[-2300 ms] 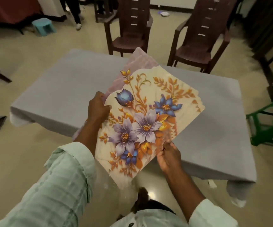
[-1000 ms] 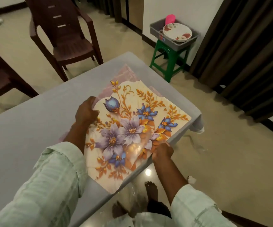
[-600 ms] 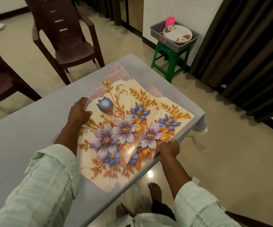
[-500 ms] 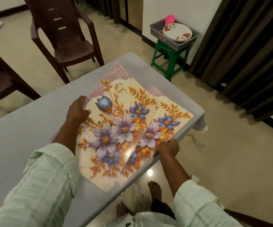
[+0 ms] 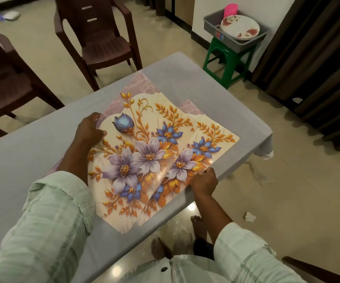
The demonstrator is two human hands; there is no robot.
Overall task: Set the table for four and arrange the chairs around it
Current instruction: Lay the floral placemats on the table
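Note:
A stack of floral placemats (image 5: pixel 144 160), cream with purple and blue flowers and orange leaves, hangs low over the right end of the grey-clothed table (image 5: pixel 216 94). My left hand (image 5: pixel 89 131) grips the stack's left edge. My right hand (image 5: pixel 203 181) pinches the near edge of a lower placemat (image 5: pixel 210 148), which is fanned out to the right of the top one. Pink backs of more mats show at the far edge. Two dark brown plastic chairs (image 5: pixel 101 39) (image 5: pixel 3 76) stand apart from the table on its far side.
A green stool (image 5: pixel 226 58) by the wall carries a grey tub (image 5: pixel 210 27) with patterned plates (image 5: pixel 239 27) and a pink cup (image 5: pixel 230 10). Dark curtains hang at the right. A crumpled scrap (image 5: pixel 249 217) lies on the floor near my bare feet.
I have turned and moved to the table's right end. The placemat stack came down close to the cloth, and my right hand has drawn a lower mat out to the right.

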